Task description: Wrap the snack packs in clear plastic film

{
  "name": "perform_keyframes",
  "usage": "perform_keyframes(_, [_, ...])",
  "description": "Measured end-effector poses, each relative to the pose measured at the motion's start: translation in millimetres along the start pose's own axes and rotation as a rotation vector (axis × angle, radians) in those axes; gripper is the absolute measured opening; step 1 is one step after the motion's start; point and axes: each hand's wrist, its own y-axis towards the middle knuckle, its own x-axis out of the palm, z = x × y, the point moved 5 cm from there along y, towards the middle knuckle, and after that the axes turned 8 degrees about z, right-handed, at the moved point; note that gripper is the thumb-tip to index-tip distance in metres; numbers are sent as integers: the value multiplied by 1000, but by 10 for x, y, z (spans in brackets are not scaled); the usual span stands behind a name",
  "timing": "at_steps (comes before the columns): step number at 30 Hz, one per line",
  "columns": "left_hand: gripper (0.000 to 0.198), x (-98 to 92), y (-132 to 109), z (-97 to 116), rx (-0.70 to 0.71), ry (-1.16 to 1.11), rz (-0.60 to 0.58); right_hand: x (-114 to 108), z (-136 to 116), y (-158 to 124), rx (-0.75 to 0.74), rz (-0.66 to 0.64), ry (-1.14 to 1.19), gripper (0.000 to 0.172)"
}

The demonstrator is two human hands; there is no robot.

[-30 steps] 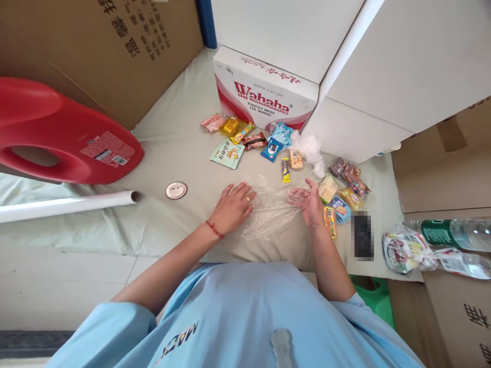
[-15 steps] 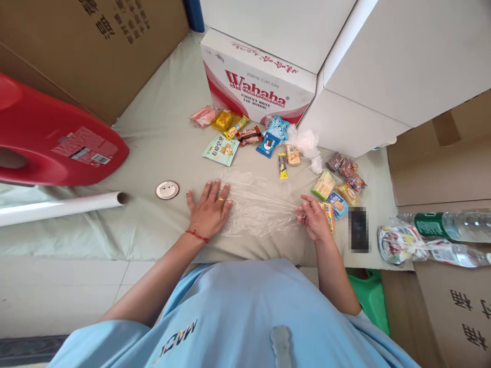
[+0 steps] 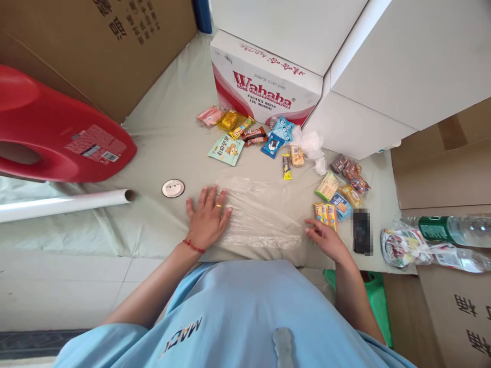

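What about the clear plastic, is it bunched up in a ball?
No, the clear plastic lies spread out, nearly flat, on the cloth.

One film (image 3: 261,212), one badge (image 3: 173,188), one jug (image 3: 57,120)

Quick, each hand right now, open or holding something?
Left hand: open, palm down at the clear plastic sheet.
Right hand: partly open, fingers bent, nothing visibly held.
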Motion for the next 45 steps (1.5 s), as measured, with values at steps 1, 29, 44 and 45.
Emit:
perform_keyframes(1, [55, -74, 10, 10, -7, -32, 58, -73, -60, 16, -43, 98, -13, 36])
perform_keyframes(29, [70, 240, 294, -58, 238, 151, -50, 864, -1204, 1421, -778, 142, -828, 36])
perform_keyframes(44, [67, 205, 301, -54, 225, 132, -60, 1683, -2320, 2829, -821, -165, -1298, 56])
perform_keyframes(45, [67, 204, 301, -54, 224, 125, -59, 1563, -2351, 2816, -838, -139, -1280, 56])
